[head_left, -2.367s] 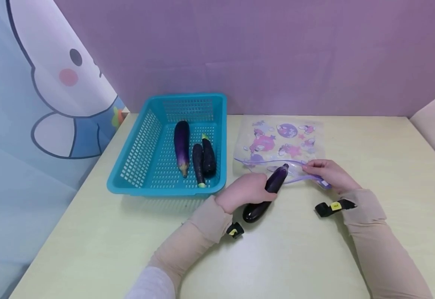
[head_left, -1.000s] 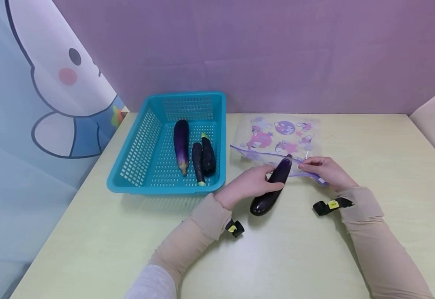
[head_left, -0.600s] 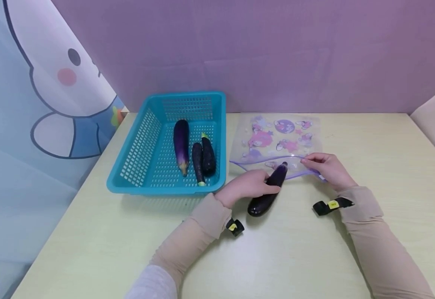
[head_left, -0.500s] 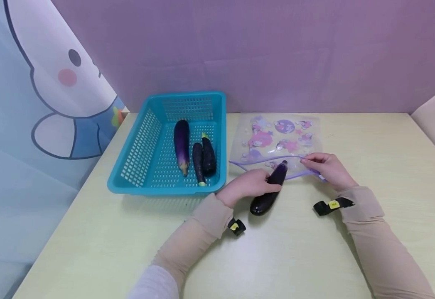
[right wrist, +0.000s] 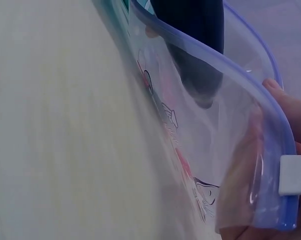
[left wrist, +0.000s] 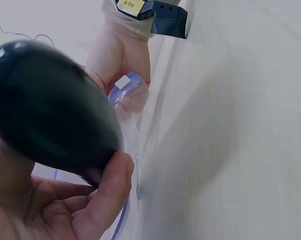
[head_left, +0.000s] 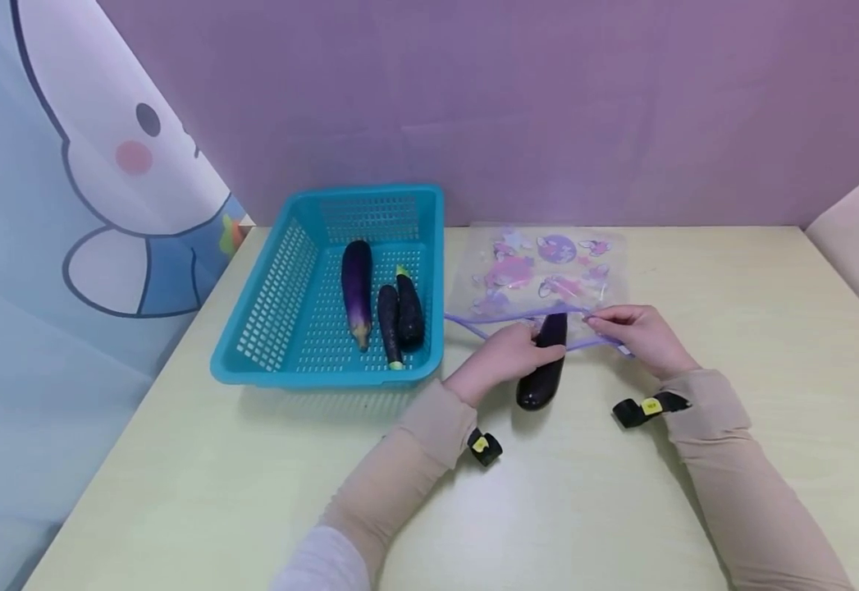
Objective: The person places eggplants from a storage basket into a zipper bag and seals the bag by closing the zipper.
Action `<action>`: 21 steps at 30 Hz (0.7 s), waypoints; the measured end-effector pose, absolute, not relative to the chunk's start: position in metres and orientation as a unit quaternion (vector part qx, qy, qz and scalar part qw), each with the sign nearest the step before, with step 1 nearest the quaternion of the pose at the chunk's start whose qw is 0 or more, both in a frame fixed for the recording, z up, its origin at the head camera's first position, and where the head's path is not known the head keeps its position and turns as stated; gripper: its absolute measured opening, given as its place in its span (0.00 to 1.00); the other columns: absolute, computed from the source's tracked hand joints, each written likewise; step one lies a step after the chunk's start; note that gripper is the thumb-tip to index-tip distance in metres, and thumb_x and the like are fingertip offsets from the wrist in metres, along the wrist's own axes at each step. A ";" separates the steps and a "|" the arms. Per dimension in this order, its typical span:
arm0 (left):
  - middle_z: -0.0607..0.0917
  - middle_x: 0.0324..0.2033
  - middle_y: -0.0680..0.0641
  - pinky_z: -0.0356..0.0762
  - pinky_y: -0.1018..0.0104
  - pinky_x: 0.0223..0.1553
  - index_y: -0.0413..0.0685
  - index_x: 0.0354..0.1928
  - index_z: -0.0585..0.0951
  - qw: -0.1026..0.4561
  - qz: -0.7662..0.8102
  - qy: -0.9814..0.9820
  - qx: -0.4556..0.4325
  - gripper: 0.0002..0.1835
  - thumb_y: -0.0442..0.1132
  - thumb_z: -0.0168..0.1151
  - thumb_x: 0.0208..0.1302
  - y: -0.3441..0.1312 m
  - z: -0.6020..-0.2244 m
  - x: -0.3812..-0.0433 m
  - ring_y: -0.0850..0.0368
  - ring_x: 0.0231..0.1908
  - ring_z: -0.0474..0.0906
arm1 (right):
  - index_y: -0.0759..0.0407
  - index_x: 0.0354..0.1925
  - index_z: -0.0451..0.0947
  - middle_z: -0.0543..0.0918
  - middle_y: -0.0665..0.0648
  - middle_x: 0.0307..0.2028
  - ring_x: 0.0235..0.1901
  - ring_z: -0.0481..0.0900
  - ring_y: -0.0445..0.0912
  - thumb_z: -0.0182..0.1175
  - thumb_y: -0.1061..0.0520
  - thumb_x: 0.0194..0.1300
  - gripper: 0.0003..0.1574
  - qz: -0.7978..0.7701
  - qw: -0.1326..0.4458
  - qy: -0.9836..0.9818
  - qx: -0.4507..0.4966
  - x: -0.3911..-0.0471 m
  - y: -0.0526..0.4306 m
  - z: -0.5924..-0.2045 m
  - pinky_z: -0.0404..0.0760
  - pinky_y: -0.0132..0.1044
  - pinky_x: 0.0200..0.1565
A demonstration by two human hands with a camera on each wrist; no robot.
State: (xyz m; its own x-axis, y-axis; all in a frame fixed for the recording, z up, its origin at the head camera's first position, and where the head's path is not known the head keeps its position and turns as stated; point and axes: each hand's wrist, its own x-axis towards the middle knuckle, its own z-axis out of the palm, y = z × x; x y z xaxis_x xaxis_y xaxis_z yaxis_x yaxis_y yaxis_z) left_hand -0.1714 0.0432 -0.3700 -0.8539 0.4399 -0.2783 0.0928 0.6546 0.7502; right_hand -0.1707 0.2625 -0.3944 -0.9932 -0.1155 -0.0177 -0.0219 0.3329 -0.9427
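Observation:
My left hand grips a dark purple eggplant around its middle, its rounded end toward me. In the left wrist view, the eggplant fills much of the picture, with my thumb at its side. The far end sits inside the mouth of a clear printed zip bag, showing through the film in the right wrist view. My right hand pinches the bag's purple-edged rim at its right side, close to the white slider. The bag lies on the table, its mouth facing me and parted.
A turquoise basket stands left of the bag, holding one long eggplant and two smaller ones, a thin eggplant and a stubbier eggplant. A purple cloth backdrop rises behind the table.
The left hand has carried the eggplant right and away from me; its far end now goes under the bag's rim, and it stands straighter. The right hand keeps its pinch on the rim.

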 end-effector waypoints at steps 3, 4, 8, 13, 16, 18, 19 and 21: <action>0.84 0.33 0.48 0.73 0.70 0.32 0.41 0.46 0.79 0.222 0.408 0.875 0.139 0.22 0.54 0.57 0.65 0.046 -0.372 -0.173 0.59 0.29 0.78 | 0.33 0.30 0.83 0.80 0.28 0.31 0.36 0.73 0.27 0.61 0.54 0.64 0.12 -0.562 0.048 0.824 -0.043 -0.170 0.262 -0.392 0.71 0.20 0.37; 0.84 0.33 0.47 0.73 0.70 0.33 0.41 0.45 0.79 0.223 0.416 0.871 0.134 0.22 0.54 0.56 0.65 0.047 -0.372 -0.173 0.59 0.30 0.78 | 0.33 0.30 0.83 0.80 0.29 0.31 0.36 0.73 0.28 0.61 0.54 0.64 0.12 -0.561 0.051 0.825 -0.043 -0.169 0.262 -0.392 0.71 0.21 0.37; 0.84 0.35 0.47 0.73 0.70 0.34 0.40 0.46 0.80 0.223 0.429 0.867 0.122 0.23 0.55 0.56 0.65 0.049 -0.374 -0.174 0.58 0.32 0.78 | 0.33 0.29 0.82 0.80 0.29 0.31 0.36 0.73 0.28 0.61 0.53 0.64 0.12 -0.556 0.059 0.828 -0.040 -0.169 0.262 -0.391 0.72 0.22 0.37; 0.85 0.39 0.45 0.73 0.69 0.37 0.40 0.50 0.79 0.223 0.439 0.862 0.120 0.25 0.55 0.56 0.65 0.050 -0.374 -0.175 0.57 0.35 0.79 | 0.32 0.29 0.82 0.80 0.29 0.31 0.36 0.73 0.28 0.61 0.52 0.64 0.12 -0.552 0.057 0.831 -0.039 -0.170 0.263 -0.392 0.71 0.22 0.37; 0.85 0.41 0.44 0.74 0.68 0.40 0.40 0.52 0.79 0.222 0.453 0.855 0.117 0.26 0.55 0.56 0.65 0.052 -0.377 -0.178 0.56 0.38 0.80 | 0.32 0.28 0.82 0.80 0.29 0.31 0.36 0.73 0.28 0.61 0.53 0.64 0.13 -0.556 0.055 0.829 -0.038 -0.170 0.263 -0.392 0.72 0.22 0.36; 0.85 0.43 0.44 0.74 0.68 0.43 0.40 0.54 0.78 0.222 0.461 0.851 0.114 0.26 0.55 0.55 0.65 0.053 -0.379 -0.180 0.56 0.40 0.80 | 0.32 0.28 0.82 0.80 0.29 0.31 0.35 0.73 0.29 0.61 0.53 0.64 0.13 -0.558 0.057 0.827 -0.037 -0.170 0.262 -0.393 0.72 0.23 0.35; 0.85 0.43 0.44 0.74 0.67 0.44 0.40 0.54 0.77 0.221 0.464 0.850 0.113 0.27 0.55 0.55 0.65 0.053 -0.380 -0.180 0.55 0.41 0.80 | 0.32 0.28 0.82 0.80 0.29 0.31 0.35 0.73 0.29 0.61 0.53 0.64 0.13 -0.559 0.058 0.826 -0.036 -0.170 0.262 -0.393 0.72 0.23 0.35; 0.84 0.44 0.43 0.74 0.67 0.46 0.40 0.56 0.76 0.219 0.470 0.848 0.111 0.27 0.55 0.55 0.66 0.054 -0.382 -0.182 0.55 0.42 0.80 | 0.31 0.27 0.82 0.80 0.29 0.30 0.34 0.73 0.29 0.61 0.54 0.64 0.14 -0.559 0.063 0.826 -0.035 -0.170 0.262 -0.393 0.71 0.24 0.34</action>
State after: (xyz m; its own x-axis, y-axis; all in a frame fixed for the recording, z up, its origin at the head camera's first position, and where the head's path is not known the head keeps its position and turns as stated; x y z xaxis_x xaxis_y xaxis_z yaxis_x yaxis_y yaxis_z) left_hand -0.1823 0.0543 -0.3820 -0.8797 0.3936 -0.2667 -0.0179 0.5331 0.8459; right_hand -0.1703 0.2619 -0.3930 -0.9898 -0.1274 -0.0645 0.0123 0.3735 -0.9275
